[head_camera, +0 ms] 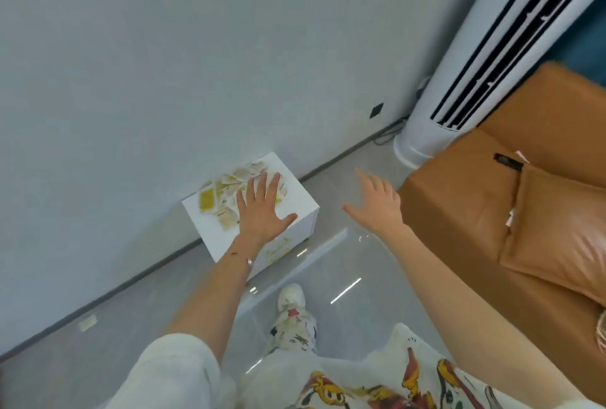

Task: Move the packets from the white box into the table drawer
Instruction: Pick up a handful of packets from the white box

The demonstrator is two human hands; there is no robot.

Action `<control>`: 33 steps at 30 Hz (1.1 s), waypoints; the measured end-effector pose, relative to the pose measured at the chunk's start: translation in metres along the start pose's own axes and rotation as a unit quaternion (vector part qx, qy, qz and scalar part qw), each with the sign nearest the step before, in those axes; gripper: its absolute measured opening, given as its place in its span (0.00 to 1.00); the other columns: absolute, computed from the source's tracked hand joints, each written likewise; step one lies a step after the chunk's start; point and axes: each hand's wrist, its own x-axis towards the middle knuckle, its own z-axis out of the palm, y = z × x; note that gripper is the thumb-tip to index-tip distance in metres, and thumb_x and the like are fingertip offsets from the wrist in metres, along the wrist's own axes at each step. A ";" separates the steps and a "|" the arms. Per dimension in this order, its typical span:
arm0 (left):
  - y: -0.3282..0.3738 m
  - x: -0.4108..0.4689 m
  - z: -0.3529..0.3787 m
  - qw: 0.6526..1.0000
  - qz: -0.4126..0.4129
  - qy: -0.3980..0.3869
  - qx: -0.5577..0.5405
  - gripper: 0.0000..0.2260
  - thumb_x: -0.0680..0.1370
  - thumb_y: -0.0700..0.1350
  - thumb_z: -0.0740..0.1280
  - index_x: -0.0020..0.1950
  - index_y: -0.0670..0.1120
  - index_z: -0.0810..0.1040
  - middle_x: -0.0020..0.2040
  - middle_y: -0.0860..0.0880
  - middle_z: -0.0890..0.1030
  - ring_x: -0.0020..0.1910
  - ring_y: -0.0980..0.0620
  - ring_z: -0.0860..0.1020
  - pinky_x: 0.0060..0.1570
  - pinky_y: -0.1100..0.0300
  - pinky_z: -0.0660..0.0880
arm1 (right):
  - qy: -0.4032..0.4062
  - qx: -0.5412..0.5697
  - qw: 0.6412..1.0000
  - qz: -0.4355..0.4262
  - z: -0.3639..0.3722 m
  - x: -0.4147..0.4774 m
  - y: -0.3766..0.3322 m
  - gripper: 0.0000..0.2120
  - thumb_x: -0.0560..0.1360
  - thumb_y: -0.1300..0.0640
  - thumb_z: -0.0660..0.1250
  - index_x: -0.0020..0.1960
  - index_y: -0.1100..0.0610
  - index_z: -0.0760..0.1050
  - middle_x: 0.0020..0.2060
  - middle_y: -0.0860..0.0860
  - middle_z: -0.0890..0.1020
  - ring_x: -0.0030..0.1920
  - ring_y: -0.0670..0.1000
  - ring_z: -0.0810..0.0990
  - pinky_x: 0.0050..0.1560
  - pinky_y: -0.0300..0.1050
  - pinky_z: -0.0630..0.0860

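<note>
Neither hand holds anything: your left hand [264, 210] is spread wide, fingers splayed over the white box [295, 198], and your right hand [377, 200] hangs open in the air beside it, above the floor.

At the left, a small pale scrap [87, 323] lies on the floor by the baseboard. The box sits on the floor against the wall, and the packets [226, 194] lie loose in its top, yellow and cream ones jumbled over each other; whether your left palm is touching them is hard to tell. They look light, thin and soft, probably slick, so expect a handful to slide and spill. Pinch them by the edges or scoop a few together from underneath rather than pressing down on the heap.

Your shoe [292, 297] stands just in front of the box. Further right, a tall white standing air conditioner [485, 57] rises in the corner with a cable trailing at its foot, and a tan leather sofa [459, 212] with a matching cushion [557, 228] fills the right side. No table or drawer is in sight, so you will likely have to turn away to find it; mind the sofa corner close to your right hand.
</note>
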 end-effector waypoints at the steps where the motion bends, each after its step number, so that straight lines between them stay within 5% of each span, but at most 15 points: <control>1: -0.014 0.010 0.000 1.000 -0.012 -0.001 0.008 0.42 0.75 0.67 0.60 0.78 0.54 0.40 0.79 0.49 0.40 0.78 0.42 0.39 0.74 0.40 0.40 | -0.002 -0.001 1.000 -0.015 0.004 0.018 -0.011 0.41 0.73 0.38 0.64 0.78 0.46 0.48 0.74 0.52 0.61 0.75 0.56 0.55 0.72 0.56 0.55; 12: -0.148 0.098 -0.011 0.989 -0.145 0.009 -0.002 0.43 0.74 0.68 0.61 0.79 0.53 0.42 0.80 0.48 0.43 0.78 0.43 0.41 0.73 0.41 0.40 | -0.066 -0.035 0.990 -0.120 0.029 0.179 -0.110 0.41 0.74 0.38 0.64 0.78 0.46 0.47 0.76 0.54 0.58 0.76 0.58 0.54 0.73 0.57 0.55; 20: -0.182 0.128 0.054 0.969 -0.203 -0.006 -0.138 0.36 0.73 0.65 0.55 0.78 0.53 0.53 0.79 0.49 0.54 0.78 0.44 0.52 0.75 0.44 0.50 | -0.258 -0.005 0.952 -0.165 0.127 0.256 -0.147 0.38 0.75 0.46 0.66 0.78 0.46 0.49 0.76 0.52 0.58 0.76 0.56 0.55 0.74 0.55 0.56; 29: -0.215 0.168 0.250 0.878 -0.384 0.005 -0.287 0.38 0.71 0.62 0.66 0.77 0.49 0.57 0.76 0.48 0.63 0.75 0.45 0.61 0.72 0.43 0.59 | -0.308 0.032 0.947 -0.089 0.327 0.342 -0.114 0.38 0.75 0.49 0.69 0.78 0.49 0.52 0.75 0.52 0.60 0.73 0.57 0.60 0.70 0.55 0.63; 33: -0.203 0.189 0.291 0.827 -0.451 0.032 -0.334 0.41 0.71 0.57 0.74 0.77 0.47 0.58 0.76 0.48 0.62 0.74 0.46 0.61 0.71 0.49 0.60 | -0.299 0.020 0.953 -0.049 0.373 0.357 -0.094 0.47 0.71 0.44 0.73 0.78 0.48 0.47 0.77 0.54 0.52 0.76 0.58 0.53 0.71 0.58 0.59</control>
